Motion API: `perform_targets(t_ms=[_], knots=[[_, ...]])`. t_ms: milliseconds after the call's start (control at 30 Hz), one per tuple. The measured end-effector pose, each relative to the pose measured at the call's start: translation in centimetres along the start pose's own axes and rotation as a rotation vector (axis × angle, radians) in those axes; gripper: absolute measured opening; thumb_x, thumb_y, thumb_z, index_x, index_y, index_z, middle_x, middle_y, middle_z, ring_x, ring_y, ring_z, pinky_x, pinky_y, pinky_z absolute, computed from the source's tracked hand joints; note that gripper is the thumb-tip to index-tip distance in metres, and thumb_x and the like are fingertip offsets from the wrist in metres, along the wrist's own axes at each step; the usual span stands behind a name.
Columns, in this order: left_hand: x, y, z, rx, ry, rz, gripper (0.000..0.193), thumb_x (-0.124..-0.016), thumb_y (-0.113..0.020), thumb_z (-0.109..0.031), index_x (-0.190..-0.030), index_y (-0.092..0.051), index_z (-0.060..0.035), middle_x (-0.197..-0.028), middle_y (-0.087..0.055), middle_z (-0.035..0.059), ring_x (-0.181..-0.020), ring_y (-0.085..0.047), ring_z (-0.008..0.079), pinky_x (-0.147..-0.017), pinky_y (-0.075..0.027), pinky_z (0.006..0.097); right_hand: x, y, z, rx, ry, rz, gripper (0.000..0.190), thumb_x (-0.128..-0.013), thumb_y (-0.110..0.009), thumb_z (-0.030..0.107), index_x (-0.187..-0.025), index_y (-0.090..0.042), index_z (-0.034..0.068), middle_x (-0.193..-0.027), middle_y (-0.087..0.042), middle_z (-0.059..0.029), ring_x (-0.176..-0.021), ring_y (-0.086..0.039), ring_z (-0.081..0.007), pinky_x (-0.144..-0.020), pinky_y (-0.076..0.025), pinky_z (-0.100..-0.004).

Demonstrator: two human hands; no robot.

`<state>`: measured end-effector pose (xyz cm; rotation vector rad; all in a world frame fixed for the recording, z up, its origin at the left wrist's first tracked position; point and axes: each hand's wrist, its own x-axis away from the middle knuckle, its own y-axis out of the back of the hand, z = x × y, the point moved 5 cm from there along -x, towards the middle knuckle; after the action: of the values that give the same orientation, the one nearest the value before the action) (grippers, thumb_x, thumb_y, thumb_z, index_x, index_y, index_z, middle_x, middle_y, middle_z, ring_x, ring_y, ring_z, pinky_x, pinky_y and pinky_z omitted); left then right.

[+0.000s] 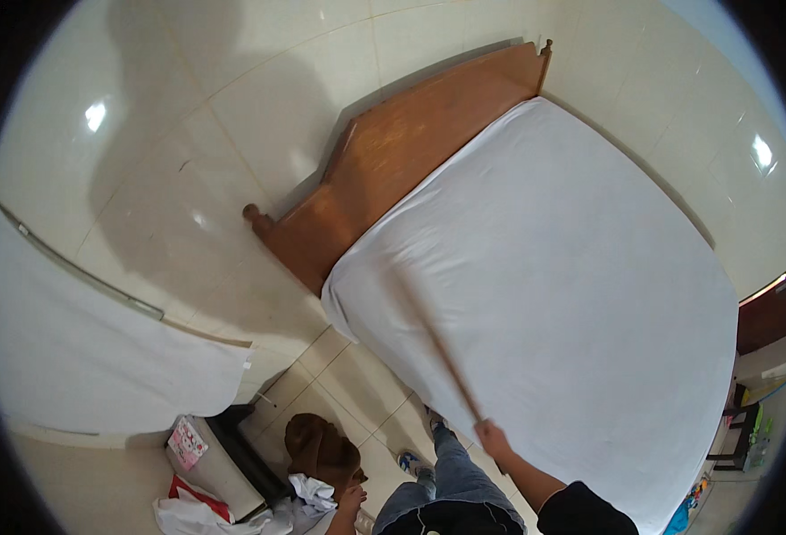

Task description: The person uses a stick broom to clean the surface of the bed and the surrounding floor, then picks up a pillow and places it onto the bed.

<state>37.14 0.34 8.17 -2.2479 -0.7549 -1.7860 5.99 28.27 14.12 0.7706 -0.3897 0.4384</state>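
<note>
My right hand (pixel 492 438) grips the lower end of a long brown stick-like tool (pixel 454 368), perhaps a stick broom. Motion blurs its far end, which lies over the white-sheeted mattress (pixel 567 287) near the headboard side. Whether that end touches the sheet I cannot tell. Creases run across the sheet around it. My left hand (pixel 351 498) hangs low beside my leg with its fingers loosely bent and nothing visible in it. Closest to it are a brown cloth (pixel 319 445) and a crumpled white cloth (pixel 313 491).
A wooden headboard (pixel 400 154) stands along the tiled wall (pixel 286 87). Left of me are a white curtain (pixel 98 348) and a grey-and-black box-like piece (pixel 226 461) with a pink printed item on it. Dark furniture (pixel 737 431) stands beyond the bed's right side.
</note>
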Motion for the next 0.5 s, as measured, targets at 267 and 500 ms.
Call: perform_targets(t_ms=[267,500], knots=[[0.4,3.4,7.4,0.046,-0.05,0.002,0.028,-0.075,-0.047,-0.031,-0.096,-0.049,-0.012,-0.084,-0.053,0.0022,-0.077,-0.05,0.0137,-0.065,-0.035,0.0348,3.8,-1.8,-1.3,0.414,0.166,0.467,0.045,-0.079,-0.041,0.044,-0.085,-0.044,0.0,-0.069,-0.055,-0.0196,-0.063,-0.055,-0.0339,-0.056,-0.044,-0.0397],[0.3,3.6,8.9,-0.132,-0.24,-0.026,0.018,-0.073,-0.044,-0.02,-0.078,-0.052,-0.004,-0.073,-0.056,0.0074,-0.067,-0.054,0.0158,-0.055,-0.04,0.0276,2.6,0.4,-3.5,-0.041,-0.227,-0.15,0.037,-0.078,-0.048,0.036,-0.082,-0.044,-0.001,-0.062,-0.054,-0.0182,-0.056,-0.054,-0.0324,-0.051,-0.043,-0.0386]])
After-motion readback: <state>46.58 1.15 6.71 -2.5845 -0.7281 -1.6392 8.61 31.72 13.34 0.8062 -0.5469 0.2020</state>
